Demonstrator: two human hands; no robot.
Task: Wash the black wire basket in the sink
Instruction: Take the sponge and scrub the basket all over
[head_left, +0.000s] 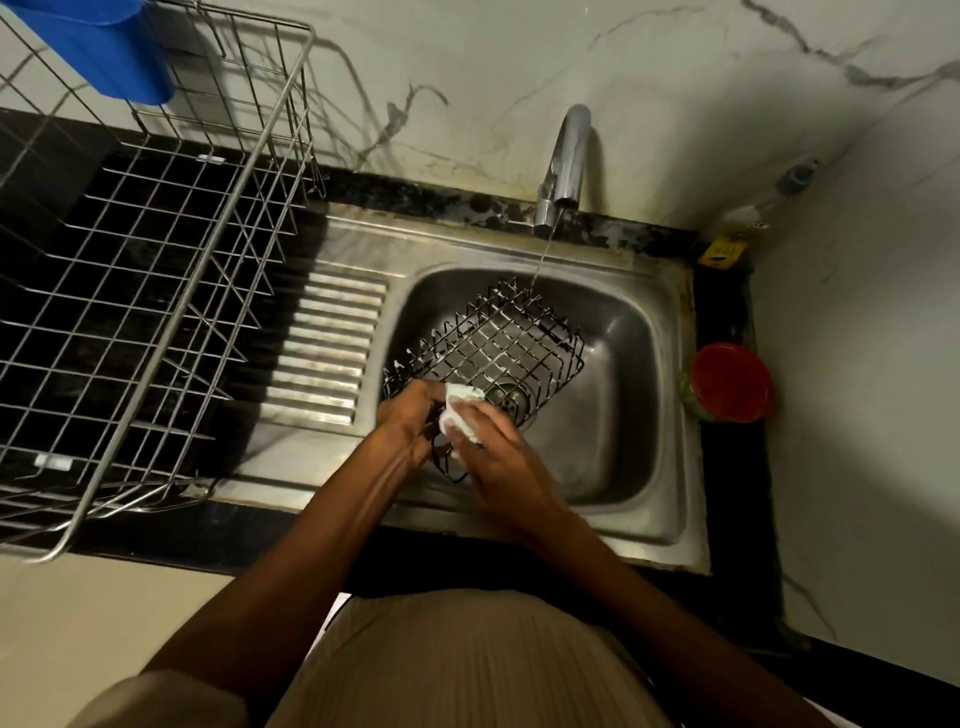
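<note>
The black wire basket (493, 345) lies tilted in the steel sink (618, 332), with soap foam on its wires. My left hand (408, 421) grips the basket's near edge. My right hand (493, 452) holds a foamy white scrubbing pad (460, 402) against that same near edge, beside the left hand. A thin stream of water falls from the tap (563, 161) onto the basket's far corner. The drain (506, 397) shows through the basket's mesh.
A large steel dish rack (156, 291) stands on the black counter left of the sink, with a blue plastic item (98, 47) at its far end. The ribbed drainboard (327, 343) lies between. A red-lidded container (730, 382) and a bottle (748, 223) stand at the right.
</note>
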